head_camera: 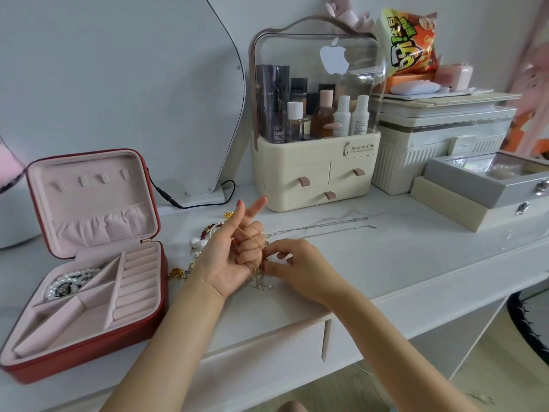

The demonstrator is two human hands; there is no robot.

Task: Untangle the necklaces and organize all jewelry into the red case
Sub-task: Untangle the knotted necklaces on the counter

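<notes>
Centre frame, my left hand (pixel 234 257) had its fingers curled through the thin gold chain necklace (pixel 251 237); my right hand (pixel 292 263) pinched it. Lower left, the open red jewelry case (pixel 148 319) held only pearls (pixel 74 281); silver chains (pixel 323 227) lay on the white desk (pixel 401 263), most unsorted.

Matt red case (pixel 154 307), velvety pink lining; glossy white tabletop (pixel 386 263).

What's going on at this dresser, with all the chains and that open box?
A person is untangling jewelry. The left hand holds up a thin gold chain looped over its fingers, while the right hand pinches at the knot. Silver chains lie straightened on the tabletop. The red case stands open, with a pearl piece already in one compartment.
</notes>
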